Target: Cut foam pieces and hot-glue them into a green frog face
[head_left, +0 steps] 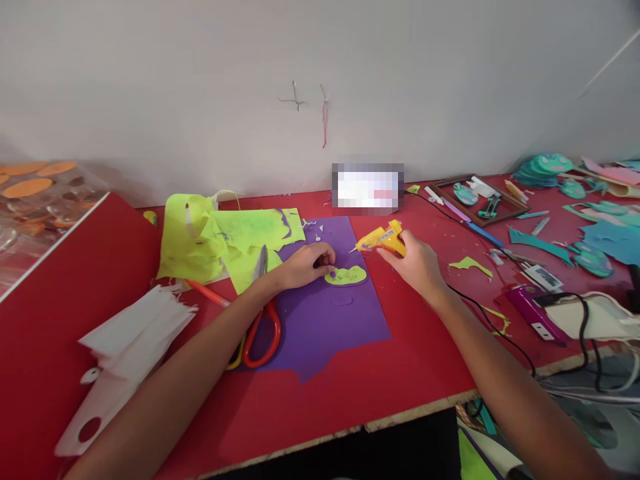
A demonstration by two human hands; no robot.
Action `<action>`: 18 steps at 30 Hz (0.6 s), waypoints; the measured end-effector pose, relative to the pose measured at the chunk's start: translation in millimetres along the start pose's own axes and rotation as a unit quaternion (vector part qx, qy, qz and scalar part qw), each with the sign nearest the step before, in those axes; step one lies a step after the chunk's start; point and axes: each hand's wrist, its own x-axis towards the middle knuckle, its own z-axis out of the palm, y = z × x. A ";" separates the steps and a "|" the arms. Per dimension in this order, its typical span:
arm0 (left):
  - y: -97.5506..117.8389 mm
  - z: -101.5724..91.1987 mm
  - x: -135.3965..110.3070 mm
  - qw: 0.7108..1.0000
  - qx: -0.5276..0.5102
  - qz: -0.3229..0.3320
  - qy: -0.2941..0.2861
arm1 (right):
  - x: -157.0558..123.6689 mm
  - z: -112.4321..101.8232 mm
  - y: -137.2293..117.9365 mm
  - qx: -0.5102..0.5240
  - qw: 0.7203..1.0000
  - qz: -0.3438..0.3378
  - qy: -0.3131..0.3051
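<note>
A yellow hot glue gun [384,237] is gripped in my right hand [414,263], its nozzle aimed left above the purple sheet [320,333]. My left hand [306,265] is closed, thumb and fingertips pinched at the left end of a lime-green cutout [350,275] with a purple edge. A tiny purple bit [333,273] shows at those fingertips. Just below the cutout lies a small purple strip [343,301]. Red-handled scissors [264,337] rest partly under my left forearm, blades pointing away.
Lime-green sheets [250,230] lie at the back left, with white sheets [145,333] nearer. On the right are a brown frame [505,210], teal cutouts [543,169], a purple power strip [535,313] and a black cord [485,313]. A blurred bright rectangle [367,189] stands by the wall.
</note>
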 end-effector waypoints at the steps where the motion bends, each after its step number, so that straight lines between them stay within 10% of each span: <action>1: 0.2 0.3 0.0 1.000 -0.003 -0.006 -0.001 | 0.0 0.3 0.3 0.001 1.000 -0.001 0.001; 18: 3.1 1.8 1.7 0.999 0.014 -0.035 0.011 | -0.4 -0.2 0.0 -0.008 1.000 0.009 -0.009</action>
